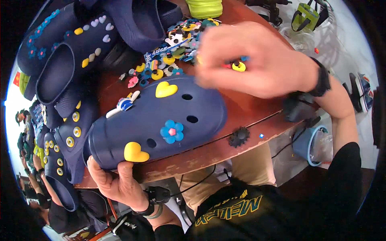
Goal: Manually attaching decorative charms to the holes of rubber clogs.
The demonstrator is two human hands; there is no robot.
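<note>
One clog point(150, 118) extends right from my left hand point(120, 186) gripping it, navy with yellow hearts point(136, 152); my right hand point(261, 58) cups charms point(239, 67).

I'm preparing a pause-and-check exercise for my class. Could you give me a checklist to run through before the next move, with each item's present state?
1. Left hand in contact with the navy clog: ok, at its left end.
2. Open holes showing in the clog: ok, three in view.
3. Right hand firmly gripping the small yellow-and-black charm: cannot tell, the hand is blurred.
4. Blue flower and lower yellow heart fully pushed in: cannot tell, their backs are hidden.
5. Loose charms sorted by kind: not ok, they lie in a mixed heap.
</note>
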